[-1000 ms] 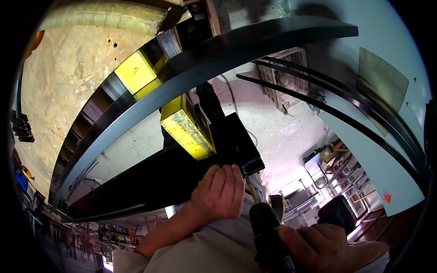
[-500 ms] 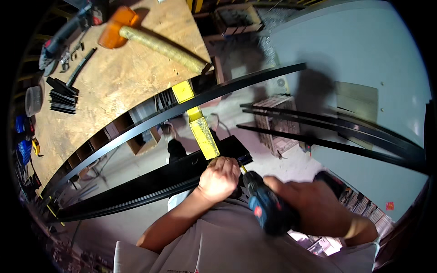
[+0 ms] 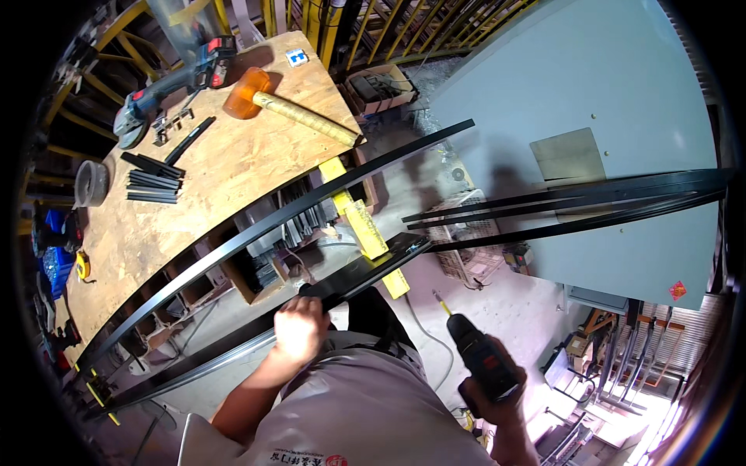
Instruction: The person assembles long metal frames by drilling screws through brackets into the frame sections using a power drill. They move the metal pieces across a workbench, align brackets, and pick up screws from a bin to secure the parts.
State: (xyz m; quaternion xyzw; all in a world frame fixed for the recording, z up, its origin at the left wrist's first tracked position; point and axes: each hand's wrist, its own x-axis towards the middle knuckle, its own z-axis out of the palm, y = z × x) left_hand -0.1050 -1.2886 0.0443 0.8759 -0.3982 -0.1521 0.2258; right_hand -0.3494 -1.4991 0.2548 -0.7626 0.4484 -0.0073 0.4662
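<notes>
A long black metal profile (image 3: 350,273) lies across a yellow support bar (image 3: 364,227) in front of my body. Around its near edge, left of the bar, the fingers of my left hand (image 3: 301,326) are closed. To the right, apart from the profile, my right hand (image 3: 507,404) grips a cordless drill (image 3: 483,359) with a long bit (image 3: 443,302) pointing away from me. A second black metal bar (image 3: 311,208) runs between the profile and the workbench, resting on the same yellow bar. Small bright bits, too small to name, lie near the profile's right end.
The plywood workbench (image 3: 233,171) carries an orange mallet (image 3: 299,116), an angle grinder (image 3: 167,89), short black strips (image 3: 154,180) and a tape measure (image 3: 82,266). Several black profiles (image 3: 590,206) jut in from the right before a pale grey panel (image 3: 513,101). A crate (image 3: 470,268) stands on the floor.
My left hand has slid left along the profile, away from its right end. The drill has drawn back from that end, down and to the right. The view has shifted.
</notes>
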